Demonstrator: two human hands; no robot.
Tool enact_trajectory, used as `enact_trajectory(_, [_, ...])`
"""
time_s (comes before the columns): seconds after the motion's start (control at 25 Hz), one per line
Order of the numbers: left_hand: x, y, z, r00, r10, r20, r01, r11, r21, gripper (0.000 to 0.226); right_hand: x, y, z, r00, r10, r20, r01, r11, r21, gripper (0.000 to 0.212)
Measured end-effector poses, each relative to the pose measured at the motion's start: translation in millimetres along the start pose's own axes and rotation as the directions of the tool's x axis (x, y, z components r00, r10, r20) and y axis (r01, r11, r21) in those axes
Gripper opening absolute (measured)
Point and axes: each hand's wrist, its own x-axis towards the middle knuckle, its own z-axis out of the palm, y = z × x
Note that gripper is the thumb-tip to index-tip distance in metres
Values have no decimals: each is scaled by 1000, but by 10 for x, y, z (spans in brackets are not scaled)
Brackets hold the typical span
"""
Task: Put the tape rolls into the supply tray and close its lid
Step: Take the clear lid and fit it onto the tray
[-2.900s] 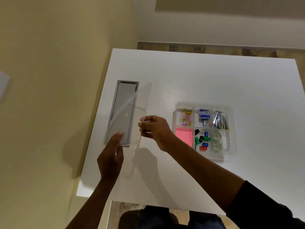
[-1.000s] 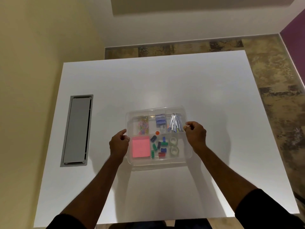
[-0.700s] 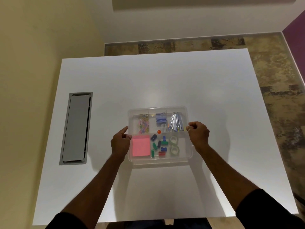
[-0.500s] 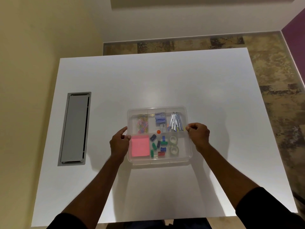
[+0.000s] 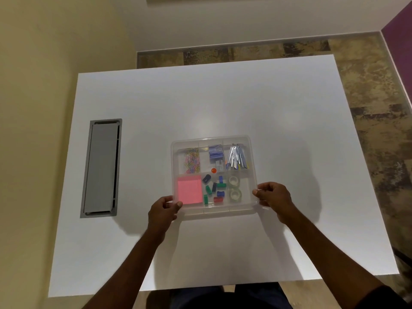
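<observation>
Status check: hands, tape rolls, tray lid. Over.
Left hand and right hand grip the near corners of the clear plastic supply tray. Two clear tape rolls sit in its near-right compartment. Transparent lid appears on. Nothing obstructing.

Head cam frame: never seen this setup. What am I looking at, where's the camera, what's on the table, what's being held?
There is no robot here. A person wears one wide-angle camera on the head, looking forward and down, so the two bare arms come in from the bottom of the picture.

On the white table sits a clear plastic supply tray with compartments. Its clear lid appears to be on already, though that is hard to judge through clear plastic. Inside are two tape rolls, a pink sticky-note pad, coloured paper clips, small coloured clips, a blue box and silver metal clips. A grey cable hatch is set into the table further left.

The left hand has a grip on the tray's near left corner, and the right hand on its right edge.
</observation>
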Motion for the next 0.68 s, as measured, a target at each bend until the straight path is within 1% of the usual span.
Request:
enact_trajectory(0.08, [-61, -81, 11, 1000, -11, -8, 11, 999, -53, 38, -60, 65, -3, 999, 18, 39, -19, 1000, 25, 22])
enact_trajectory(0.2, [-83, -83, 59, 999, -11, -50, 6, 995, -102, 32, -112, 84, 19, 999, 15, 30, -16, 999, 31, 23])
enact_trajectory(0.32, [-81, -63, 126, 995, -9, -102, 0, 995, -95, 26, -135, 97, 43, 1000, -19, 6, 19, 1000, 22, 23])
enact_trajectory(0.44, [-84, -44, 219, 985, 12, -174, -19, 999, -38, 22, -150, 105, 65, 999, -51, -17, 51, 999, -6, 27])
enact_trajectory(0.52, [-101, -14, 285, 979, 27, -201, -24, 1000, 17, 24, -146, 97, 86, 998, -53, -28, 52, 999, -16, 27])
enact_trajectory(0.6, [-124, -1, 327, 978, 50, -205, -35, 997, 74, 29, -147, 98, 101, 998, -51, -36, 49, 998, -49, 24])
enact_trajectory(0.64, [-140, -4, 337, 977, 64, -205, -44, 994, 101, 34, -157, 99, 112, 998, -59, -33, 56, 995, -83, 26])
enact_trajectory(0.68, [-159, -16, 346, 974, 83, -212, -58, 991, 123, 42, -169, 91, 132, 997, -77, -25, 73, 988, -138, 34])
